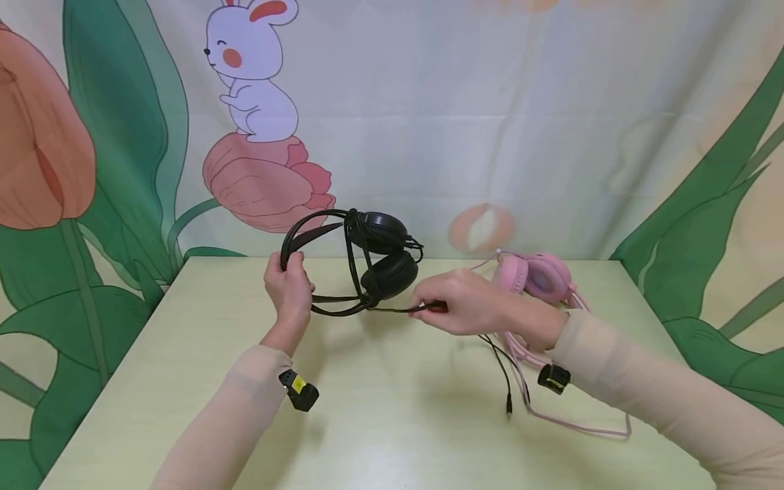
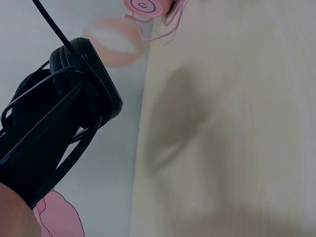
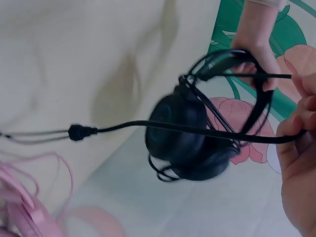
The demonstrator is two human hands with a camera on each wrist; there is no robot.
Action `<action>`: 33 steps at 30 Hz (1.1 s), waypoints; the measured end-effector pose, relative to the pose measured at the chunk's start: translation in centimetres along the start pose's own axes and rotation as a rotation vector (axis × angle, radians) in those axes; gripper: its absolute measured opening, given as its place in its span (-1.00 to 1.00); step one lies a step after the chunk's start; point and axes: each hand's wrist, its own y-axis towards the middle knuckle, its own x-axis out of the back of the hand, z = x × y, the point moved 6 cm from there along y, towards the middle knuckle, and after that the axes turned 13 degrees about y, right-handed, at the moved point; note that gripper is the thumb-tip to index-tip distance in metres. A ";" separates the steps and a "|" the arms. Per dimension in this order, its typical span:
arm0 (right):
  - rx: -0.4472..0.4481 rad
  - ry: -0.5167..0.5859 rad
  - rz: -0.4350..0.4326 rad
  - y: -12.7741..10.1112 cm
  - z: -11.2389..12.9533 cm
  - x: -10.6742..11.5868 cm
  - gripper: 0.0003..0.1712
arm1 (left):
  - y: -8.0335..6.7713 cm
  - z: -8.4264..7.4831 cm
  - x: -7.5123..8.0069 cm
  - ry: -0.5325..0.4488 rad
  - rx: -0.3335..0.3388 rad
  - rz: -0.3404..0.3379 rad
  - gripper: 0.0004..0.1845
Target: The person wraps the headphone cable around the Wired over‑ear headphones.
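Note:
Black headphones (image 1: 392, 273) are held up above the table, tilted sideways with the ear cups to the right. My left hand (image 1: 290, 289) grips them by the headband, and strands of black cable run round the band and cups. My right hand (image 1: 465, 301) pinches the black cable (image 3: 207, 132) to the right of the cups. From the cups to that hand the cable is drawn nearly straight. Beyond the hand it hangs down, passing a small splitter (image 3: 80, 132) and ending in a plug (image 1: 509, 405). In the left wrist view an ear cup (image 2: 94, 81) shows beyond the headband.
Pink headphones (image 1: 547, 278) lie at the table's back right, partly behind my right forearm. Their pink cable (image 1: 582, 427) loops forward over the pale table (image 1: 367, 422). A printed cloth (image 1: 429, 102) with a rabbit and tulips hangs behind the table.

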 end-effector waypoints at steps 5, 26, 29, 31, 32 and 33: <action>0.058 -0.050 0.008 0.4 0.6 1.3 -0.94 | 0.1 0.3 0.2 0.028 0.019 0.032 -0.84; 0.243 -0.632 -0.101 1.0 -0.3 5.7 -0.76 | -1.5 -3.0 -1.0 0.236 -0.222 0.389 -0.84; 0.252 -0.680 -0.085 1.0 -0.4 5.8 -0.70 | -1.9 -3.0 -1.2 0.276 -0.231 0.426 -0.83; 0.252 -0.687 -0.065 0.9 -0.5 5.7 -0.71 | -2.1 -2.9 -1.5 0.293 -0.232 0.459 -0.83; 0.250 -0.687 -0.055 0.8 -0.6 5.7 -0.71 | -2.2 -2.9 -1.6 0.301 -0.236 0.475 -0.83; 0.247 -0.682 -0.044 0.8 -0.6 5.7 -0.73 | -2.3 -2.9 -1.7 0.307 -0.241 0.493 -0.84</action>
